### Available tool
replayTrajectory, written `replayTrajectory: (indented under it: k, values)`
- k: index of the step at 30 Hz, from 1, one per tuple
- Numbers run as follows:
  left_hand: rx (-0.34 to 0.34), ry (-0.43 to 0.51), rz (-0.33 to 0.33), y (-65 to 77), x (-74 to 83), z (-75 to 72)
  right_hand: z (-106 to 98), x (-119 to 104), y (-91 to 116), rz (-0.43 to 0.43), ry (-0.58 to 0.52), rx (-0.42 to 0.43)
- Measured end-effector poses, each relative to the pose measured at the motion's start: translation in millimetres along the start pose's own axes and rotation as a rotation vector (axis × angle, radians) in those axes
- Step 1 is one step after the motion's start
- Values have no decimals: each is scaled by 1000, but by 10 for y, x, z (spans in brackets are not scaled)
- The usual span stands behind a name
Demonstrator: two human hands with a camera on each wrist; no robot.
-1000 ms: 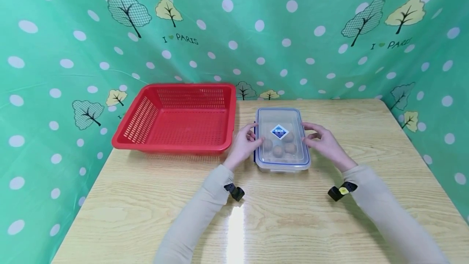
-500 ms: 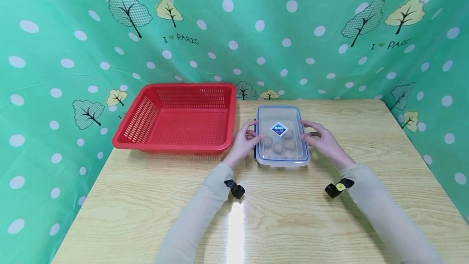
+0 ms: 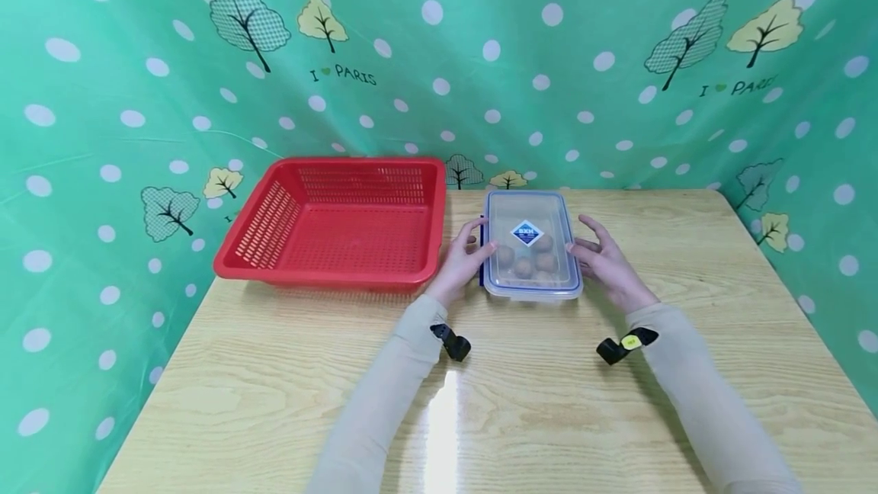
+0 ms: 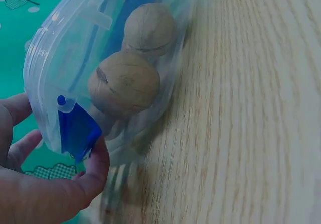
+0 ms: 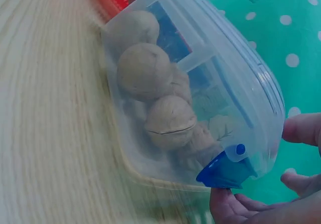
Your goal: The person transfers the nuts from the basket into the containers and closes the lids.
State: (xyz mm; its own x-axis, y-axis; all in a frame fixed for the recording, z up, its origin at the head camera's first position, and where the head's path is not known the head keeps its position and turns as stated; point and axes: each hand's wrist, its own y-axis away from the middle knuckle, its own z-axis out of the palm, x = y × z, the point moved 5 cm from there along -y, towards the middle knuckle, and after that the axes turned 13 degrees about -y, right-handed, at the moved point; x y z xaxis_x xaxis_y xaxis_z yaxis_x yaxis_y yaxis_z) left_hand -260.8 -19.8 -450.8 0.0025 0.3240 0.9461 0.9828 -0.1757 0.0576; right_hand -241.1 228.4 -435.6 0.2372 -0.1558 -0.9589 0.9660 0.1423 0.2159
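A clear plastic food container [image 3: 533, 208] with a blue-rimmed lid stands on the table, several walnuts [image 4: 125, 83] inside it. My left hand [image 3: 461, 261] grips its left side, one fingertip against the blue side latch [image 4: 77, 133] and the other fingers near the lid's edge. At the opposite side is my right hand [image 3: 610, 269], a fingertip under the other blue latch [image 5: 228, 169] and another digit at the lid edge. In the head view its index finger stands off the container. Both latches tilt out from the walls in the wrist views.
A red slotted plastic basket [image 3: 363, 231] stands to the left of the container with nothing in it. Behind the wooden table [image 3: 329, 380] hangs a green dotted curtain [image 3: 411, 44]. Each wrist carries a small black camera [image 3: 456, 345].
The container has shifted slightly toward the back of the table, both hands moving with it. The right index finger has come away from the container's side. The basket has stayed put.
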Motion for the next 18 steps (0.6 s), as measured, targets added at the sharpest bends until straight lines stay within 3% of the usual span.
replayTrajectory:
  k: [12,18]
  values:
    - [11,81,-75,-1,-32,15,-11,32,-10,-3,-219,78]
    - [58,113,-113,16,-43,7,20,126,-57,-14,-309,43]
